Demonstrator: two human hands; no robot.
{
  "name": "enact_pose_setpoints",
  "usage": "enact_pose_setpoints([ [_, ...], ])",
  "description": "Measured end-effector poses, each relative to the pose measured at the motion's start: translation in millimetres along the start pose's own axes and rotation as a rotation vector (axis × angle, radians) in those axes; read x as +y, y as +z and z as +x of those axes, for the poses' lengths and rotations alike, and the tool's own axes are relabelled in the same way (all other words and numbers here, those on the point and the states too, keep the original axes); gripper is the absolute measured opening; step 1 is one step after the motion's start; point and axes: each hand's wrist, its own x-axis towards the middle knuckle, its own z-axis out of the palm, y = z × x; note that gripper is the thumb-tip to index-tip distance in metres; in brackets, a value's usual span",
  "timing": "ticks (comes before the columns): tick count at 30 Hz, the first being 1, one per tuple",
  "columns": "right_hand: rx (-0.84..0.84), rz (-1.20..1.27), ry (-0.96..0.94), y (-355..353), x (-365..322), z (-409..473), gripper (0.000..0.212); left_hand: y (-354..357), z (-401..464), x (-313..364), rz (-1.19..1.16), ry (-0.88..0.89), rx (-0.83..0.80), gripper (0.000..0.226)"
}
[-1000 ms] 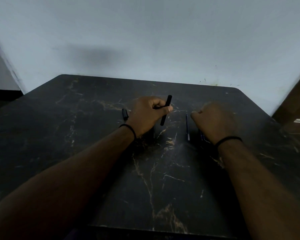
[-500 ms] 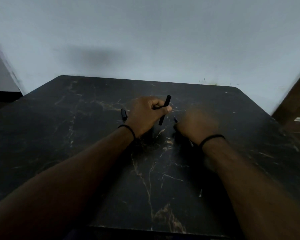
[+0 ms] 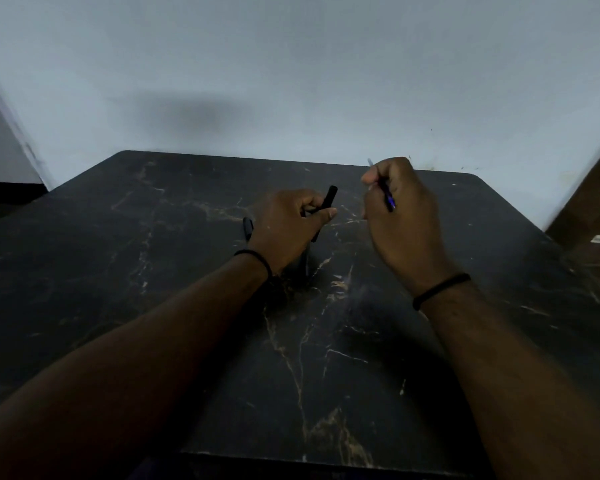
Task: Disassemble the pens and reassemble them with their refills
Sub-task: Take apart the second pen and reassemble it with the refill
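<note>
On the dark marbled table (image 3: 326, 358), the left hand (image 3: 288, 230) curls around a black pen barrel (image 3: 328, 202), its open end tilted up and away, while another black pen part (image 3: 247, 227) lies just beside that wrist. The right hand (image 3: 399, 216), raised near it, pinches a thin blue refill (image 3: 386, 194). To seat it well, I judge the barrel should stay steady and the refill line up with its mouth before sliding in straight, without bending.
</note>
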Motion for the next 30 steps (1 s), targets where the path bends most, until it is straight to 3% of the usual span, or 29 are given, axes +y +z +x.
enact_pose_setpoints([
  [12,0.010,0.307,-0.028,9.7,-9.0,-4.6,0.024,-1.6,-1.0,-0.8,0.072,0.044,-0.005,0.017],
  [22,0.109,0.406,-0.080,8.0,-11.8,-3.6,0.024,-1.7,-0.8,1.0,0.105,0.076,0.010,0.016],
  [30,0.045,0.373,-0.044,10.7,-9.8,-5.5,0.023,-1.1,0.0,-1.0,0.135,0.137,-0.009,0.017],
])
